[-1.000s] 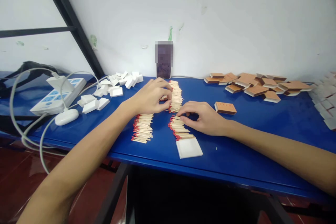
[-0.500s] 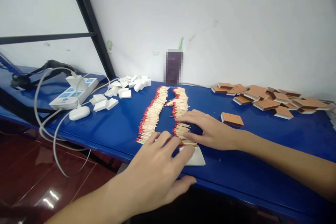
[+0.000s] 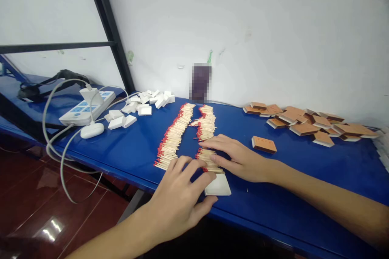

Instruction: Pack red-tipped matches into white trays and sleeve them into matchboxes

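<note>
Two long rows of red-tipped matches lie on the blue table (image 3: 304, 170): a left row (image 3: 173, 135) and a right row (image 3: 206, 129). My left hand (image 3: 179, 198) rests near the table's front edge, fingers spread, its fingertips touching the near end of the right row and a white inner tray (image 3: 219, 186). My right hand (image 3: 235, 156) lies flat across the near part of the right row, fingers stretched out over the matches. Neither hand grips anything that I can see.
One orange matchbox (image 3: 263, 144) sits right of my right hand; a heap of orange matchboxes (image 3: 306, 123) lies at the back right. White trays (image 3: 142, 103) are piled at the back left, beside a power strip (image 3: 88, 107), cables and a white adapter (image 3: 92, 130). A dark object (image 3: 201, 82) leans on the wall.
My left hand left the far matches and came back to the front edge, now touching the white tray. The left row now shows as one long line. My right hand stayed on the right row.
</note>
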Tool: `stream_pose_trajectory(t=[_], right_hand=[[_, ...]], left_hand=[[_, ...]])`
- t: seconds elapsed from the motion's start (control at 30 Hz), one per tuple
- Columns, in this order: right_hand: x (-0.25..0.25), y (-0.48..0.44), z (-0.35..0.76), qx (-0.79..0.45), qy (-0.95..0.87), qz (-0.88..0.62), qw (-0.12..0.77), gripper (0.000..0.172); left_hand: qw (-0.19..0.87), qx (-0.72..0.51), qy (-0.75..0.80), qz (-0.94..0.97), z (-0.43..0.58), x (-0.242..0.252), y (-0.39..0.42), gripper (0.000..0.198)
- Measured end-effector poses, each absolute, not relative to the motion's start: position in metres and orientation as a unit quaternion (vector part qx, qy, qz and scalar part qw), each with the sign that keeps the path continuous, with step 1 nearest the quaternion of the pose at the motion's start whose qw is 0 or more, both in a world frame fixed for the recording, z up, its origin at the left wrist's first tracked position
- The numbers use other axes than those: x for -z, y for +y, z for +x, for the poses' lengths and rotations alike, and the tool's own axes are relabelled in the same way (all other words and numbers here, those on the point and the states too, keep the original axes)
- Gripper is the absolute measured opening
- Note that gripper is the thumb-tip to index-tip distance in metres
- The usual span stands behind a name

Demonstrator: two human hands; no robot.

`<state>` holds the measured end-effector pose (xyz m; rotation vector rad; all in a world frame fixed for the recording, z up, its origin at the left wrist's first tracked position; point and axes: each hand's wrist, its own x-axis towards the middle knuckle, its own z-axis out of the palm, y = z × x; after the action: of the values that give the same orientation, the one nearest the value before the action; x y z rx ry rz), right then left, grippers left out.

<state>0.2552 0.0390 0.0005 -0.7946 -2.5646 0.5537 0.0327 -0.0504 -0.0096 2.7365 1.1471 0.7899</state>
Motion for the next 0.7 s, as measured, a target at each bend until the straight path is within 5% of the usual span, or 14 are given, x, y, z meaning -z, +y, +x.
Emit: stream_pose_trajectory(t=[0.17,0.7], right_hand=[[0.005,0.038,0.257,-0.195,-0.919,-0.262,0.219,0.032],[0.005,0.029,0.258,-0.202,-0.913,-0.221,0.277,0.026]], left_hand=[[0.045,-0.319,0.359,0.876,0.034,0.017,-0.051,0.007],[0.073,-0.35,0.356,0.863,0.033,0.022,-0.047,0.023]])
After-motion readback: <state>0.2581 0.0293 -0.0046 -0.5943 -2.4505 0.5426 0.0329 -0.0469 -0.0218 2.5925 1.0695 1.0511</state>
